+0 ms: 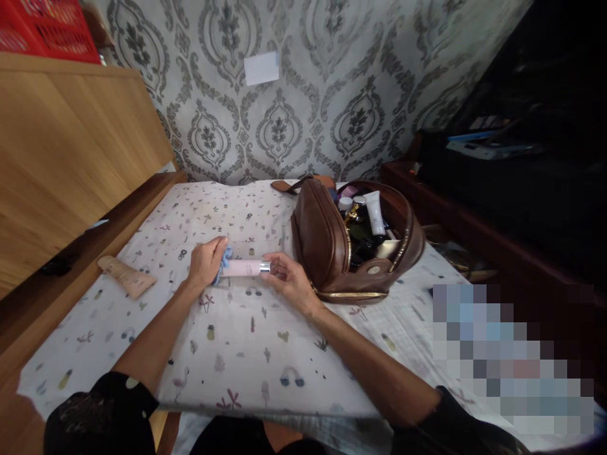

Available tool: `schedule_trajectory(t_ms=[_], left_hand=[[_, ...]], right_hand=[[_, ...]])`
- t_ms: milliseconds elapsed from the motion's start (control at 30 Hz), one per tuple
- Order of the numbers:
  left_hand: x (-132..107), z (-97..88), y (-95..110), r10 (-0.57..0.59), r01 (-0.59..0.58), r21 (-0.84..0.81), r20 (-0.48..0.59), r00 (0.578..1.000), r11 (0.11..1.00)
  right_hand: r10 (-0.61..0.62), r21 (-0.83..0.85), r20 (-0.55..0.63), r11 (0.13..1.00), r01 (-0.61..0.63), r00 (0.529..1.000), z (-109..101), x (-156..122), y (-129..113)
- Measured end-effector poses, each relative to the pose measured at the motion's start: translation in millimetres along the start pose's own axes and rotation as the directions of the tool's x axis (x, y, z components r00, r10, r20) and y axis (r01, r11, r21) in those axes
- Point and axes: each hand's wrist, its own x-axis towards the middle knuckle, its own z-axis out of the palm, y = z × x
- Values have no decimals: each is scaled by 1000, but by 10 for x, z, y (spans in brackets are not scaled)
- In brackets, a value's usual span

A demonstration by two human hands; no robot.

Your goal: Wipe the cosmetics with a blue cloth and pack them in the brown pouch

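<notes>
Near the middle of a white printed cloth [284,344], a slim pink tube [244,268] lies crosswise between the person's two bare hands, seemingly just above the fabric. The left hand [207,260] is closed, fingers curled in, gripping a bunched blue cloth [224,262] that wraps the left end of the tube; how firmly it presses on the tube beneath cannot be told. The right hand [289,280] is partly curled, thumb and fingers drawn together around the shiny silver cap [265,268] at the other end, its palm free of the tube. Both forearms reach in from black sleeves [102,411] at the lower edge of the view.

Just beside the right hand stands a brown bag [318,237], its top unzipped and gaping, with gold zips along its edges. Small containers crowd inside, among them a white tube [374,213] tilted against the others; several more are too dark to make out. On the other side, well apart from the left hand, a beige tube [127,277] lies flat and slanted near the wooden edge. Behind everything rises a grey patterned wall [279,126] bearing a white card [262,68], and a red basket [61,35] sits atop the wooden cabinet [85,120].
</notes>
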Motion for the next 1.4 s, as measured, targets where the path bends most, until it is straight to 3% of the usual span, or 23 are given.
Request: schedule_trajectory(t_ms=[167, 367, 533, 667, 1000, 1100, 1267, 1333, 1400], left_hand=[[3, -44, 41, -17, 16, -66, -9, 1000, 998], [-9, -61, 94, -12, 12, -102, 1, 1000, 995], [-6, -63, 107, -26, 26, -113, -2, 1000, 993], [3, -72, 109, -39, 39, -112, 1, 999, 993], [-4, -79, 108, -9, 10, -33, 14, 1000, 999], [-16, -87, 88, 25, -25, 12, -11, 1000, 1000], [-52, -134, 174, 123, -112, 86, -144, 982, 990], [-88, -124, 264, 224, -213, 87, -152, 963, 973], [-153, -85, 382, 401, -390, 95, -141, 905, 916]], right_hand=[[12, 42, -2, 999, -12, 1000, 11, 1, -9], [66, -46, 0, 997, -66, 998, 3, -14, 24], [43, -62, -4, 997, -43, 999, 1, -26, -40], [9, 5, -13, 1000, -9, 1000, 8, -19, -56], [48, -45, 10, 998, -47, 999, 0, -44, -79], [74, -23, -8, 997, -74, 997, 25, -55, -102], [128, -13, -46, 992, -129, 991, 73, -64, -105], [140, -34, -63, 989, -142, 988, 76, -57, -93], [139, -50, -68, 988, -143, 988, 73, -52, -85]])
